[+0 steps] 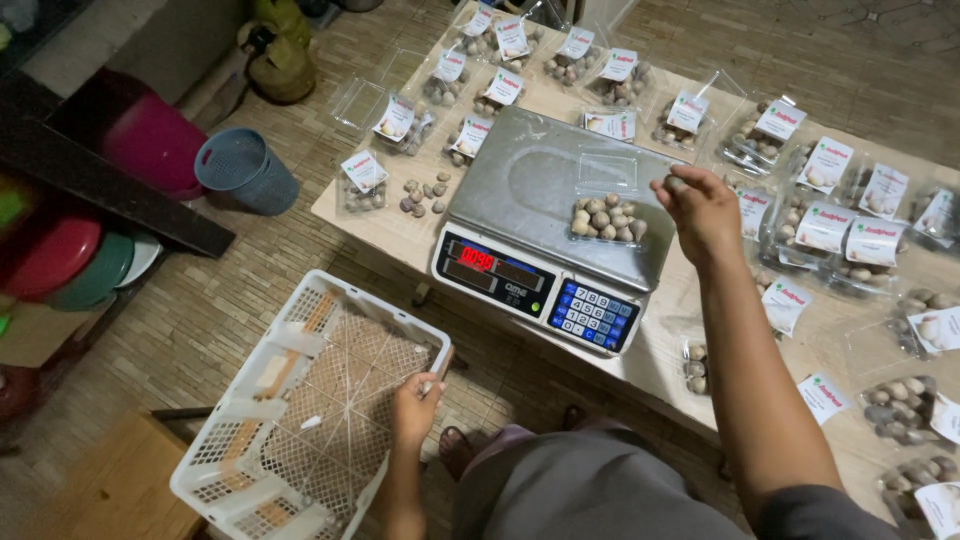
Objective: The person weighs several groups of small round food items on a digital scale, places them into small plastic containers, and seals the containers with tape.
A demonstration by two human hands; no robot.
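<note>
— What is held in the right hand (pixel 703 212)?

— A small brownish nut (pixel 677 184) is pinched between its fingers, just above the open clear tray of nuts (pixel 607 219) that is set on the steel platform of the digital scale (pixel 545 215).

— And the left hand (pixel 416 403)?

— The rim of the white plastic basket (pixel 300 410) on the floor is gripped, with the fingers closed around its edge.

— What is seen around the scale?

— Many filled clear packs with labels (pixel 825 228) are laid out on the worktop (pixel 660 350), and a few loose nuts (pixel 424 193) are scattered to the left of the scale.
</note>
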